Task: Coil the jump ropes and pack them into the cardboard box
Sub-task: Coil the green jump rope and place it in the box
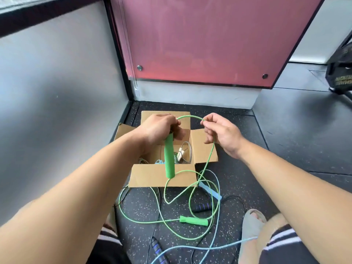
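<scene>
My left hand (159, 128) grips the top of a green handle (169, 159) and pinches the green rope (190, 116) above the open cardboard box (163, 177). A short arc of that rope runs to my right hand (221, 132), which pinches it. From there the rope drops in loose loops over the floor to its second green handle (194, 220). Inside the box lies a coiled rope with pale handles (182, 152). A light blue rope (213, 192) and a black and blue handled rope (202, 207) lie tangled on the floor.
The box sits on dark speckled rubber flooring (276, 149), close to a grey wall (57, 92) on the left and a pink panel (200, 44) behind. My foot in a grey sandal (251, 231) rests at the lower right. Black equipment (341, 69) stands at far right.
</scene>
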